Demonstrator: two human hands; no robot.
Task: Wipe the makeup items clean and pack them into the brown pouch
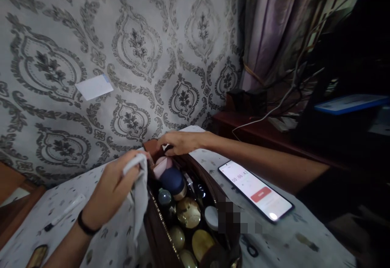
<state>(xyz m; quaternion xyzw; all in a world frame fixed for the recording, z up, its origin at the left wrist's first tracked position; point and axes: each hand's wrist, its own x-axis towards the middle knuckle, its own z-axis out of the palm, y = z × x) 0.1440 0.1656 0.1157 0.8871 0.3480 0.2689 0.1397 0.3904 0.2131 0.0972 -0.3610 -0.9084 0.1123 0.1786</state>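
Note:
A dark brown zippered bag (158, 235) lies unzipped on the table, packed with several bottles and jars. Among them are a navy-capped jar (171, 182), a gold-capped container (189, 212), a white cap (211, 217) and a small dark bottle (165, 197). My left hand (117, 186), with a black wristband, is closed on a white cloth (138, 191) at the bag's left rim; its fingertips reach toward a pale pink item (161, 167). My right hand (183, 143) is at the bag's far end, fingers bent at the brown end flap (153, 148); whether they grip it is unclear.
A phone (256, 191) showing a timer lies right of the bag, with dark scissors (249, 246) near it. A patterned cloth (105, 235) covers the table. Behind is a papered wall (137, 48); a dark red desk (258, 128) with cables stands at right.

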